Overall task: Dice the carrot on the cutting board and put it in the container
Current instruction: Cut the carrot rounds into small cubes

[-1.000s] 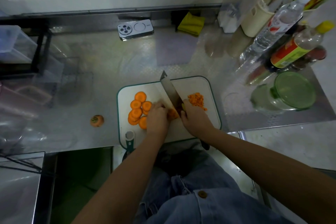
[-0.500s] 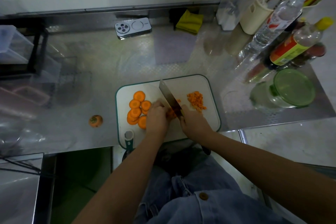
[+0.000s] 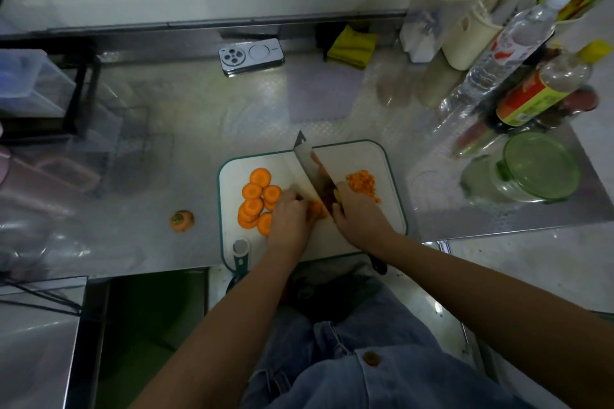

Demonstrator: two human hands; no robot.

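Blade of the knife [image 3: 314, 173] is being held across the middle of the cutting board [image 3: 360, 159]. Its long axis is being run diagonally from near right to far left, with the tip being pointed away from the person and past the board's far edge. Just beneath its near end, a small carrot piece [image 3: 317, 209] is being kept between the two hands. Most of it is being hidden, so its own direction cannot be told. Round carrot slices [image 3: 255, 202] are being left in an overlapping heap on the board's left half. A pile of diced carrot [image 3: 362, 184] is being left on the right half, just beyond the right hand. The container [image 3: 540, 166], glass with a green lid, is being kept well apart on the counter [image 3: 166, 143] to the right.

Against half a second ago, the blade tip is being seen higher, over the far rim instead of inside it. Slices and dice are being found where they were.

The left hand [image 3: 289, 219] is being pressed down with curled fingers onto the carrot piece, beside the slices. The right hand [image 3: 357, 217] is being wrapped tightly round the knife's handle, which is itself being covered.
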